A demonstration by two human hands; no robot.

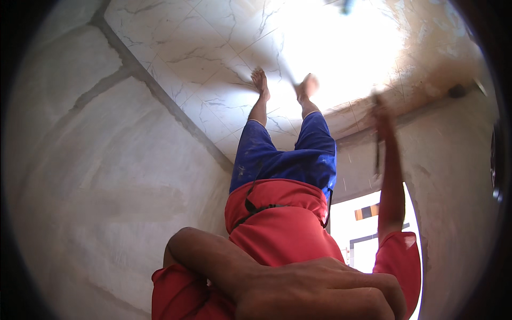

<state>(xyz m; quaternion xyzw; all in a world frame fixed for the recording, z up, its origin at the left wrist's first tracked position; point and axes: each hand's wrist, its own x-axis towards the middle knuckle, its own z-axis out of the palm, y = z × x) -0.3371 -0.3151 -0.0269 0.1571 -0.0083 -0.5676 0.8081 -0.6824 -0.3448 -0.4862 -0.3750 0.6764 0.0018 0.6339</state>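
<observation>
From the head view I see my left hand [314, 290] close under the lens, fingers curled over, holding nothing I can make out. My right hand [380, 114] is stretched out toward the grey plastered wall [453, 176], closed round a thin dark tool [377, 154] that hangs blurred from it. My bare feet stand on the marble-patterned tiled floor [213, 53], near its edge along that wall

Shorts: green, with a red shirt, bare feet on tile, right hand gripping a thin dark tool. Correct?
Wrong on colour: the shorts are blue, as the head view shows. The rest holds: red shirt, bare feet on tile floor, right hand gripping a thin dark tool.
</observation>
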